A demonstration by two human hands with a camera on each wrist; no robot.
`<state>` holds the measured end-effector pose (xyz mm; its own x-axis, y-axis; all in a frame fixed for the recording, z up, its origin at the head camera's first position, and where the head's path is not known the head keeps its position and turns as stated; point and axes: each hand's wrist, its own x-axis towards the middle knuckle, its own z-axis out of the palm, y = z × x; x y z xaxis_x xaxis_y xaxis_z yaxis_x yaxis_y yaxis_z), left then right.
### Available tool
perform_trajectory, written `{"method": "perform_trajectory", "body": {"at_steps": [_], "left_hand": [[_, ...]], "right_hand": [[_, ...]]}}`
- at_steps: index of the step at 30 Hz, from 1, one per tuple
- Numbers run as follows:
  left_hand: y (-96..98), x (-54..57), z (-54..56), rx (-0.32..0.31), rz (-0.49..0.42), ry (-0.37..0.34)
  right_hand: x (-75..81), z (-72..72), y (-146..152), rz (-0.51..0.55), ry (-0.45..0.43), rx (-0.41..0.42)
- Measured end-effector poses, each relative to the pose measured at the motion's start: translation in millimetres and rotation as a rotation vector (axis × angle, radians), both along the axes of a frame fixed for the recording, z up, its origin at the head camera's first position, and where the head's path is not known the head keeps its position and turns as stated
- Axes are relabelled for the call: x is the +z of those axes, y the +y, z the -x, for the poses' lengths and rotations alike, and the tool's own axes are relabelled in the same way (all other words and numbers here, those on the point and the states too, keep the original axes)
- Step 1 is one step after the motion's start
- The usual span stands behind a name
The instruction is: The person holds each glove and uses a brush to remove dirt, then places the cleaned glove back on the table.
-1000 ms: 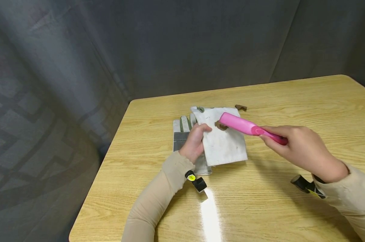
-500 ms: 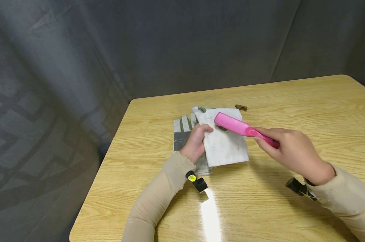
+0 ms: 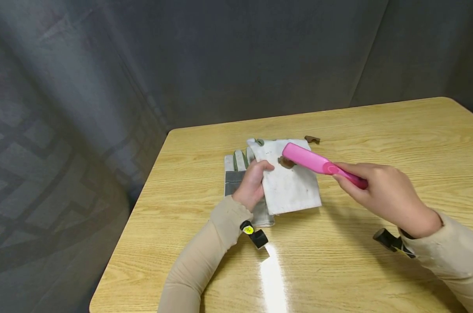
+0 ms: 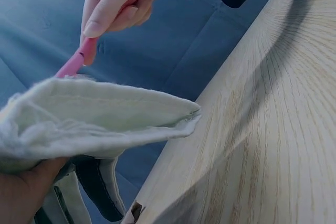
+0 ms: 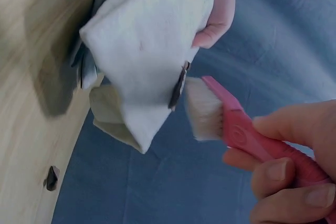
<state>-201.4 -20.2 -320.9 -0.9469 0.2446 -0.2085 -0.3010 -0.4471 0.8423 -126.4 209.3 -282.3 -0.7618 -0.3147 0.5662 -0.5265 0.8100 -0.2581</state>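
My left hand (image 3: 253, 180) grips a whitish work glove (image 3: 291, 191) by its side, thumb on top, holding its cuff tilted above the table. A brown, flaky patch (image 3: 286, 162) sits on the pale cloth. From the right, my right hand (image 3: 389, 193) holds a pink brush (image 3: 306, 158) by its handle. In the right wrist view, its white bristles (image 5: 203, 108) face the brown patch at very close range; I cannot tell whether they touch. A second glove (image 3: 234, 176), white, grey and green, lies on the table, partly hidden under the held one.
On the wooden table (image 3: 377, 139), a small brown flake (image 3: 312, 139) lies just behind the held glove. Dark curtains (image 3: 259, 61) hang behind the table and to its left. Each wrist carries a small black camera.
The brush swept left over the brown patch half a second ago, covering most of it, and has since drawn back slightly right. The held glove shifted a little with it.
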Motion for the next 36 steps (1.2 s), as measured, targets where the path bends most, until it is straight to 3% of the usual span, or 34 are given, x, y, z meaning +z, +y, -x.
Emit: {"method": "perform_trajectory", "body": {"at_steps": [9,21,29,36], "left_hand": [[1.7,0.9,-2.0,-0.011,0.029,-0.013],[0.2,-2.2,2.4,0.028,0.013,-0.012],[0.3,-2.0,2.4,0.024,0.013,-0.013],[0.3,-0.7,0.7,0.007,-0.011,-0.001]], "right_hand": [[-11.2,2.0,-8.7,0.054,0.062,0.102],[-6.4,2.3,-2.3,-0.033,0.006,-0.008],[-4.1,0.7,-1.2,-0.051,-0.031,-0.009],[-6.0,-0.2,-3.2,-0.053,-0.006,0.028]]}}
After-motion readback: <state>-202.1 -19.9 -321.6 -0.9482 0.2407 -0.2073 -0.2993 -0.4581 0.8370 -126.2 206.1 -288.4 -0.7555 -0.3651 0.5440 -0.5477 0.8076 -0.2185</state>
